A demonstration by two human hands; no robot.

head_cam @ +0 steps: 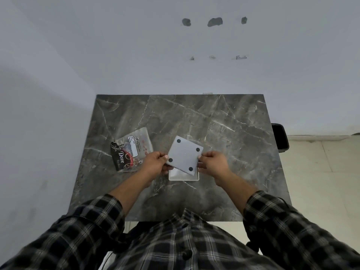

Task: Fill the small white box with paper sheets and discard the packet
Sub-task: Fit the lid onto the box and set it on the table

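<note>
Dark marbled surface [224, 123] set against a pale wall [136, 55]; black bin [280, 138] on the floor just off its right edge.

Packet [132, 148] lies flat left of centre, clear plastic with a black printed end. Long axis runs diagonally, black end toward the near left, clear end toward the far right.

Small white box: a square panel with four black dots at its corners [185, 155], turned corner-on like a diamond and held above the surface. A white-rimmed tray part [184, 177] rests on the surface directly beneath, partly hidden by the panel.

Left hand [155, 162] pinches the panel's left corner, thumb on top, fingers curled under. Right hand [212, 162] pinches the right corner the same way. Both closed on the panel.
</note>
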